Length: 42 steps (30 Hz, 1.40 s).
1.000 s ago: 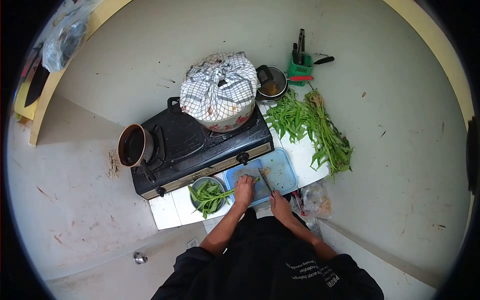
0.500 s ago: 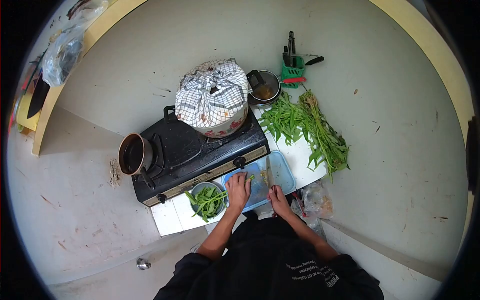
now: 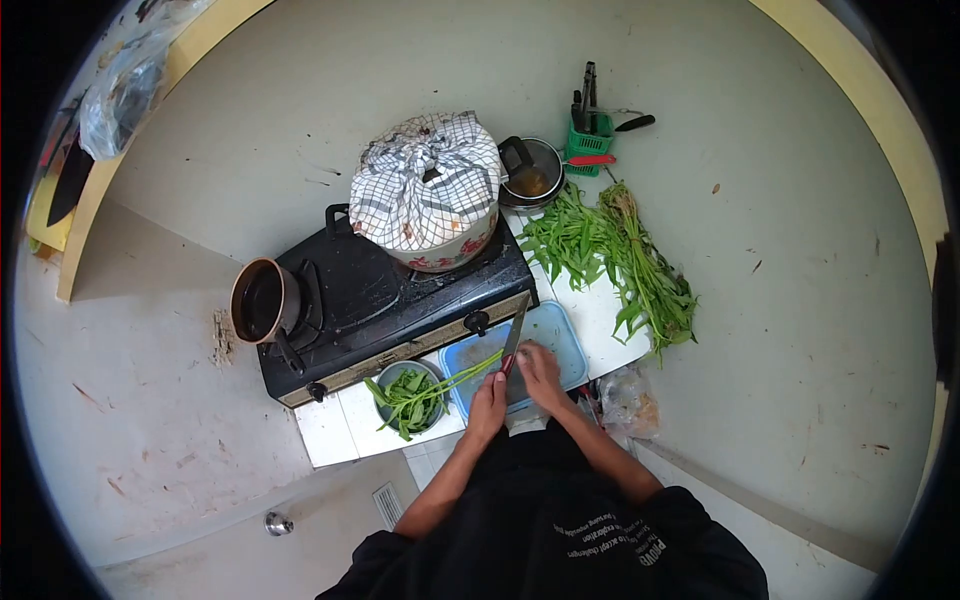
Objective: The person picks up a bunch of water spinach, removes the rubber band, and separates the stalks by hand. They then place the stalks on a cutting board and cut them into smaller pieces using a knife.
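My left hand (image 3: 488, 404) is closed round the red handle of a kitchen knife (image 3: 515, 328), whose blade points up and away over the tray. Close beside it, my right hand (image 3: 541, 374) has its fingers curled in over the tray; whatever they hold is hidden. Both hands are above a blue plastic tray (image 3: 568, 345) with small scraps on it. Long green stems (image 3: 470, 373) run from a bowl (image 3: 381, 408) of leafy greens (image 3: 408, 400) onto the tray, their ends near the knife.
A black gas stove (image 3: 375, 305) carries a large cloth-covered pot (image 3: 440, 255) and a small saucepan (image 3: 286, 300). Leafy green bunches (image 3: 650, 275) lie at the right. Behind stand a strainer (image 3: 548, 160) and a green utensil basket (image 3: 590, 140). A plastic bag (image 3: 630, 400) is below right.
The knife has passed from my right hand to my left. My right hand has moved left and forward, fingers curling over the tray. The stems now lie across the tray, out of my left hand.
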Motion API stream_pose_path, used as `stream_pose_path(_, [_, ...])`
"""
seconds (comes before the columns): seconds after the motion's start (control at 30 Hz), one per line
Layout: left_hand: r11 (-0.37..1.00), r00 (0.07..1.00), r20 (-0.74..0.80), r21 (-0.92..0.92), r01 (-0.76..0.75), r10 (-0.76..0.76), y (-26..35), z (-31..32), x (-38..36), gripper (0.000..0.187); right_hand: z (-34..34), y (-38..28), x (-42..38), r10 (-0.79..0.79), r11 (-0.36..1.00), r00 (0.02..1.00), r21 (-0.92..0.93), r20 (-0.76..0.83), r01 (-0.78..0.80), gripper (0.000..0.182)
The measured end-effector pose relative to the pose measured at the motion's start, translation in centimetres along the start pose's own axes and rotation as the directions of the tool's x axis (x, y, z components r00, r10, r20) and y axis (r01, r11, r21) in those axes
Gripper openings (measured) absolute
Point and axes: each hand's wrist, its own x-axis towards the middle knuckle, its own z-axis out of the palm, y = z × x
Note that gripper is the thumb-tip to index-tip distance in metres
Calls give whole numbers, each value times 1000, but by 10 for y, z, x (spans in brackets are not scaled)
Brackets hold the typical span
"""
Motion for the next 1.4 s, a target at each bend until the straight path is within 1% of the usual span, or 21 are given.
stream_pose_path(0.03, [999, 999, 9, 25, 30, -30, 6, -8, 0, 44, -2, 9, 4, -182, 977, 979, -132, -91, 170, 40])
stream_pose_path(0.07, [997, 998, 19, 51, 60, -61, 11, -15, -1, 44, -4, 18, 5, -166, 970, 985, -188, -40, 155, 47])
stream_pose_path(0.13, [995, 998, -2, 83, 58, -58, 11, -24, -1, 44, -15, 20, 13, -122, 944, 991, -301, 52, 132, 60])
stream_pose_path(0.17, [993, 998, -12, 100, 56, -55, 12, -27, -1, 44, -22, 21, 18, -135, 930, 980, -322, 150, 177, 77])
stream_pose_path(0.2, [991, 997, -11, 111, 72, -71, 19, -31, -2, 45, -25, 22, 25, -83, 928, 967, -336, 241, 163, 76])
stream_pose_path(0.27, [986, 995, -10, 131, 104, -104, 34, -38, -5, 45, -31, 23, 34, 27, 919, 909, -367, 415, 140, 76])
stream_pose_path(0.3, [986, 996, -12, 142, 87, -86, 31, -38, -5, 45, -29, 27, 34, 15, 945, 913, -304, 408, 120, 71])
stream_pose_path(0.37, [986, 999, -16, 161, 49, -47, 20, -34, -4, 45, -20, 42, 39, -9, 981, 922, -174, 387, 82, 62])
stream_pose_path(0.47, [983, 999, 13, 177, 46, -49, 18, -30, -4, 47, -13, 51, 35, 17, 999, 946, -32, 323, -7, 39])
stream_pose_path(0.57, [988, 1000, 13, 156, 5, -7, 10, -21, -2, 47, -3, 65, 28, -97, 994, 981, 68, 168, 86, 25])
stream_pose_path(0.67, [983, 999, 42, 181, 17, -25, 10, -17, -1, 47, -12, 52, 21, 49, 975, 993, 213, 105, -70, 20])
stream_pose_path(0.77, [984, 996, 71, 174, 36, -49, 16, -15, 1, 45, -33, 53, 5, 113, 960, 993, 254, 13, -113, 20])
stream_pose_path(0.87, [982, 991, 122, 186, 29, -52, 13, -12, 8, 46, -63, 45, -25, 193, 948, 969, 284, -157, -143, 20])
stream_pose_path(0.9, [982, 990, 136, 190, 7, -33, 13, -10, 8, 46, -63, 66, -37, 188, 956, 953, 266, -237, -123, 21])
stream_pose_path(0.97, [979, 988, 154, 201, -36, 4, 18, -7, 11, 47, -78, 70, -65, 306, 903, 858, 412, -412, -124, 21])
stream_pose_path(1.0, [976, 984, 179, 214, -35, -4, 21, -5, 13, 47, -84, 71, -79, 365, 870, 795, 481, -484, -107, 21])
stream_pose_path(1.03, [973, 979, 204, 230, -34, -14, 25, -3, 16, 47, -88, 86, -96, 405, 877, 748, 454, -525, -156, 22])
stream_pose_path(1.1, [968, 971, 238, 245, -55, -5, 28, 3, 19, 47, -91, 144, -134, 473, 875, 640, 408, -606, -261, 26])
stream_pose_path(1.2, [962, 962, 270, 247, -114, 45, 34, 15, 22, 46, -105, 199, -178, 518, 846, 434, 366, -737, -388, 27])
stream_pose_path(1.3, [952, 948, 315, 275, -138, 47, 49, 22, 24, 47, -125, 232, -206, 487, 831, 321, 318, -812, -458, 37])
stream_pose_path(1.4, [942, 932, 361, 305, -143, 25, 55, 28, 28, 47, -140, 246, -218, 584, 735, 277, 353, -763, -579, 42])
